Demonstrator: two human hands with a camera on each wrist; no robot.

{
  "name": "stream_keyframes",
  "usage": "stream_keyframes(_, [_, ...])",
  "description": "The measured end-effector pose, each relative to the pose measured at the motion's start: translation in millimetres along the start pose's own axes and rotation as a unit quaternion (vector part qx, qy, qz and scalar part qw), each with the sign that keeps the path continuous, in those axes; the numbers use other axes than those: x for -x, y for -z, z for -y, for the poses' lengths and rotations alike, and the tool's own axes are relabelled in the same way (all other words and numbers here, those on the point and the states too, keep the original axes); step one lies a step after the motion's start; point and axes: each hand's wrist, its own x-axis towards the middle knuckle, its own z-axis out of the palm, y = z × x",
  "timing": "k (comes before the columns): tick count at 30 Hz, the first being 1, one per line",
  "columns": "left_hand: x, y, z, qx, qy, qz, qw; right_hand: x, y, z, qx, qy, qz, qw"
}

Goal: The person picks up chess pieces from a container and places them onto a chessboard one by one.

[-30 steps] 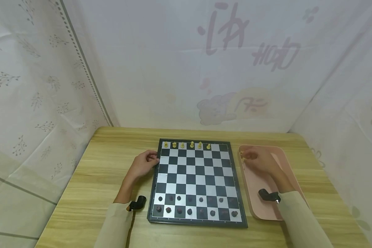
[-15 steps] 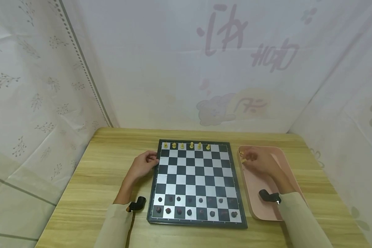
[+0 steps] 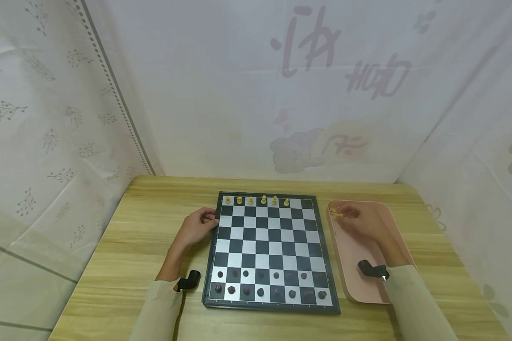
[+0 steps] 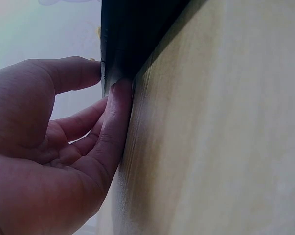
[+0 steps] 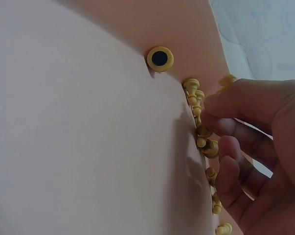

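Note:
A black-and-white chessboard (image 3: 262, 234) lies on the table. My left hand (image 3: 199, 222) grips its left edge; in the left wrist view the thumb is on the upper edge and a finger lies along the side. My right hand (image 3: 362, 220) is over the far left corner of a pink tray (image 3: 367, 279). Between its thumb and forefinger it pinches a yellow chess piece (image 5: 228, 80), mostly hidden by the fingers. Several yellow pawns and other pieces (image 5: 192, 90) lie along the tray wall beside the fingertips. One piece (image 5: 160, 59) shows its dark round base.
Yellow pieces (image 3: 263, 200) stand along the board's far row, from the left corner rightward. Dark pieces (image 3: 260, 292) fill the two near rows. The wooden table (image 3: 153, 208) meets curtains (image 3: 222, 118) at the back and sides.
My right hand has shifted slightly right and away from the tray's left wall, and the yellow piece at its fingertips has moved a little up the view. My left hand has stayed at the board.

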Motion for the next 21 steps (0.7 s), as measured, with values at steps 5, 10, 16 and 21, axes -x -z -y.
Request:
stream_keyframes(5, [-0.2,-0.3,0.0,0.000,-0.002,-0.001,1.0000,0.9,0.0,-1.6,0.013,-0.011,-0.014,0.9998])
stream_keyframes(10, [0.4,0.3,0.0,0.000,0.000,-0.002,1.0000,2.2,2.7,-0.3,0.010,-0.025,-0.018,0.9995])
stream_keyframes(16, [1.0,0.2,-0.8,0.001,0.004,0.000,1.0000,1.2,4.2,1.2,-0.022,-0.060,0.001,0.9980])
stream_keyframes(21, [1.1,0.6,-0.4,0.002,0.003,0.000,1.0000,0.0,4.8,1.0,-0.046,-0.083,0.015,0.9954])
